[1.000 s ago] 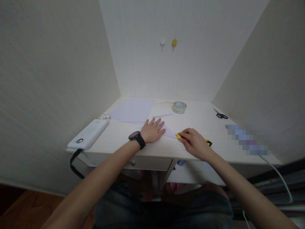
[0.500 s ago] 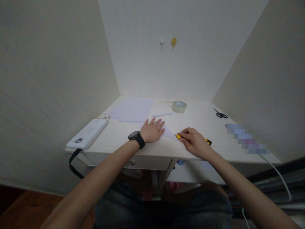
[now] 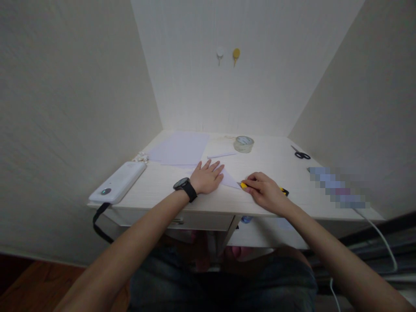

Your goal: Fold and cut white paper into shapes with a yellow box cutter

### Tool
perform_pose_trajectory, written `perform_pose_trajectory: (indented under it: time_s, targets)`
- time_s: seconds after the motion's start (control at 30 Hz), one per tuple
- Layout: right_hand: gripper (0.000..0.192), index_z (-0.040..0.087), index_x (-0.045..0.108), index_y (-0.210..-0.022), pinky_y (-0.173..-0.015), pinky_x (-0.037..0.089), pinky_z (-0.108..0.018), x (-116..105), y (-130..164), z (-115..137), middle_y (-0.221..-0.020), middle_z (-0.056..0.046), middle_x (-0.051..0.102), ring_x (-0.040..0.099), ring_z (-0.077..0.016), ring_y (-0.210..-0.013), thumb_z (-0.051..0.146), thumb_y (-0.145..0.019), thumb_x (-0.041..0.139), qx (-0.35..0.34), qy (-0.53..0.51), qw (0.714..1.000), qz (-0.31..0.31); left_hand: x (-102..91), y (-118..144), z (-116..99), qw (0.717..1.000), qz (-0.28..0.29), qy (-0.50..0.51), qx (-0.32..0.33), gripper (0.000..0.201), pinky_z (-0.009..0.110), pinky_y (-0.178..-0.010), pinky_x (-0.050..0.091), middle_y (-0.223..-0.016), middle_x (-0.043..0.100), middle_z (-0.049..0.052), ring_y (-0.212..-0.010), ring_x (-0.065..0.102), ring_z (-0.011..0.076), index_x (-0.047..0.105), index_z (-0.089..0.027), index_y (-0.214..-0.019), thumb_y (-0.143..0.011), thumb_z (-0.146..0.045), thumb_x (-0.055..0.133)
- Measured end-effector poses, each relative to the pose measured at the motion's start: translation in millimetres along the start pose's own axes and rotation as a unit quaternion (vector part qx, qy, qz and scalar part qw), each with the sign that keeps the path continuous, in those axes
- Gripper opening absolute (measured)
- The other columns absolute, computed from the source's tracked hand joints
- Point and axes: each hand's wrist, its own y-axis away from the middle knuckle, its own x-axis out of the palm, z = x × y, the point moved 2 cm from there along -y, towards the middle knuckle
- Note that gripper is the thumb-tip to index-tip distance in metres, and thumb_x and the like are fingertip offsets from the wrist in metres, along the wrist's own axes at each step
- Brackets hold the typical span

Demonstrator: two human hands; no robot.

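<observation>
Flat on a piece of pale paper lies my left hand, its fingers spread. A black watch circles that wrist. My right hand is closed around a yellow and black utility knife. The knife's blade tip is at the right corner of the paper, seemingly touching it. Most of the knife's handle is hidden by my fingers, and part of the paper is under my left hand.
Behind my left hand are pale paper sheets and a narrow folded strip. A tape roll stands farther back. Scissors and a blurred-out object lie right; a white power bank-like device sits left.
Both hands hold nearly the same places on the paper and the knife. The whole view has shifted very slightly; nothing was let go or taken up.
</observation>
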Motion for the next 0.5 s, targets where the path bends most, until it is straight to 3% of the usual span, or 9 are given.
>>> perform_pose_trajectory:
  time_s: [0.5]
  targets:
    - [0.025, 0.020, 0.075, -0.108, -0.076, 0.049, -0.037, -1.5, -1.6, -5.4, -0.091, -0.010, 0.062, 0.058, -0.0223, -0.086, 0.021, -0.091, 0.056, 0.016, -0.004, 1.000, 0.008, 1.4, -1.2, 1.9, 1.000, 0.006, -0.006, 0.003, 0.059, 0.058, -0.117, 0.013, -0.161, 0.022, 0.002, -0.148, 0.016, 0.0335, 0.027, -0.024, -0.154, -0.100, -0.043, 0.016]
